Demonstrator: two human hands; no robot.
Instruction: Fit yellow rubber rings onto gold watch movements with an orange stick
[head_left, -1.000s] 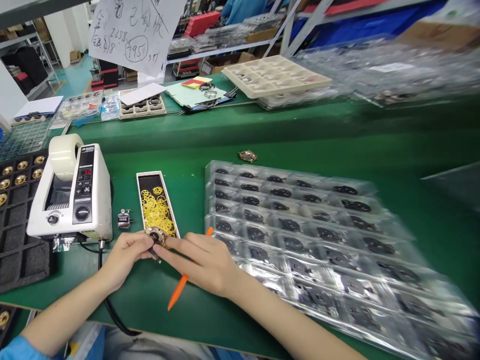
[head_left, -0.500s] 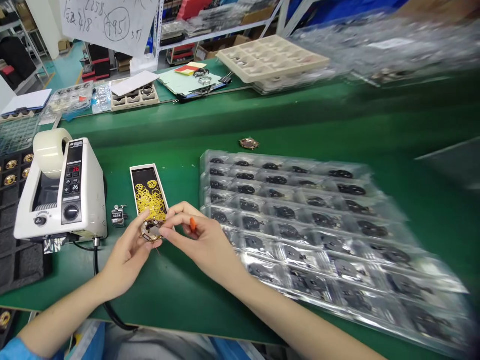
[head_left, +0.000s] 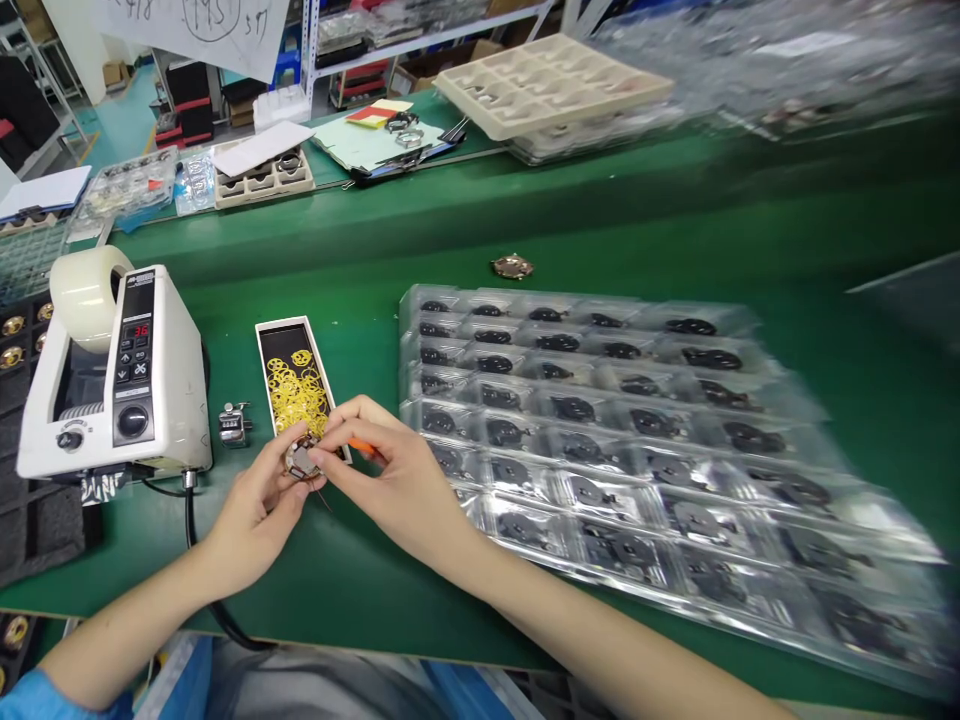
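Observation:
Between the thumb and fingers of my left hand (head_left: 255, 515) is a small round metal watch part (head_left: 301, 459), held just in front of the white box (head_left: 324, 368) of yellow rings (head_left: 294, 390). My right hand (head_left: 390, 470) is closed in a pinch at the part's right side, its thumb and index fingertips on or close to it. An orange object (head_left: 362, 446) shows between the right fingers; the rest of it is hidden. A thin dark strand hangs below the part. Another similar metal part (head_left: 512, 266) lies on the green table (head_left: 360, 270).
On the left stand a white tape dispenser (head_left: 169, 380) and a small metal counter (head_left: 234, 425). Stacked clear trays (head_left: 525, 400) of black parts fill the right. A beige tray (head_left: 555, 85), clipboard (head_left: 375, 145) and small compartment tray (head_left: 262, 185) sit on the back ledge.
The view has shifted slightly. My right fingertips have moved further over the round part, and the orange object is tilted flatter. My left hand keeps its hold.

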